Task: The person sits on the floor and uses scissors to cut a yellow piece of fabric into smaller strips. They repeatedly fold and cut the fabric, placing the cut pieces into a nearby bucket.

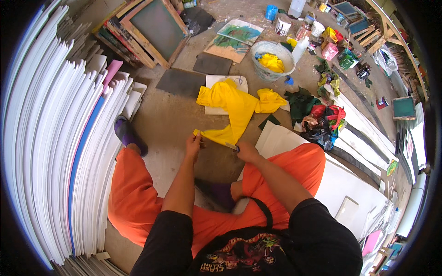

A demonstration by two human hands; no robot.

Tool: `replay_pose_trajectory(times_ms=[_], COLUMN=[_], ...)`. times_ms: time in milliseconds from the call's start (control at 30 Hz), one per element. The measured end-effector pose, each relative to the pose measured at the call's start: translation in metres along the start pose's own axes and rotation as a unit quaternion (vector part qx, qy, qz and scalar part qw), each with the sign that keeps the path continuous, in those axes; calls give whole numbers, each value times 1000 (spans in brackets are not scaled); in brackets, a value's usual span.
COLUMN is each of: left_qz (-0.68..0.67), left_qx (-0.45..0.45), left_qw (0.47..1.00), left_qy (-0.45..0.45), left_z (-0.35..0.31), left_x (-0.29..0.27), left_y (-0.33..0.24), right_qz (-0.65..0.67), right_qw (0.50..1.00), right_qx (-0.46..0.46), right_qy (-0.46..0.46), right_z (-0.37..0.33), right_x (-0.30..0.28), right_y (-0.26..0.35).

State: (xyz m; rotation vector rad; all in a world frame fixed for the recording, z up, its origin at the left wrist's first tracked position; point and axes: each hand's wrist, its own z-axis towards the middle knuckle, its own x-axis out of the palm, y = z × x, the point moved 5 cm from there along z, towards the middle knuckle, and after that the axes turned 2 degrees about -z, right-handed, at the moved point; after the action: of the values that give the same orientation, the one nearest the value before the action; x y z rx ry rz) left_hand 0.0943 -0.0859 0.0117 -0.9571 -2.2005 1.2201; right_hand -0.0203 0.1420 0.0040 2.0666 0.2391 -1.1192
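A large yellow cloth lies crumpled on the floor before me, partly over a pale board. My left hand pinches the near left corner of the cloth and draws its lower edge fairly taut. Close to the other end of that edge, my right hand is closed around a small bladed tool with a blue handle; whether it is a knife or scissors I cannot make out. Its pale blade is at the cloth's edge. Most of the handle is hidden in my fist.
Beyond the cloth stands a bucket with more yellow material inside. Dark rags and plastic bags are heaped to the right, beside white sheets. Tall stacked white boards line the left; wooden frames lean behind. Paint containers crowd the back.
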Motion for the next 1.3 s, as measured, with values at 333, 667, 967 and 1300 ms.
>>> replay_pose_trajectory(times_ms=[333, 667, 967, 1300], left_qz=[153, -143, -133, 25], left_qx=[-45, -113, -66, -124], left_qw=[977, 968, 965, 981], left_qy=[-144, -170, -215, -150], left_z=[-22, 3, 26, 9], left_x=[-20, -23, -54, -62], left_y=[-2, 50, 84, 86], right_qz=[58, 6, 3, -114], right_qw=[996, 991, 983, 990], right_qx=[64, -73, -182, -54], right_qy=[20, -108, 19, 70], right_z=[41, 13, 1, 43], right_x=[-7, 43, 50, 8], right_y=[58, 60, 45, 47])
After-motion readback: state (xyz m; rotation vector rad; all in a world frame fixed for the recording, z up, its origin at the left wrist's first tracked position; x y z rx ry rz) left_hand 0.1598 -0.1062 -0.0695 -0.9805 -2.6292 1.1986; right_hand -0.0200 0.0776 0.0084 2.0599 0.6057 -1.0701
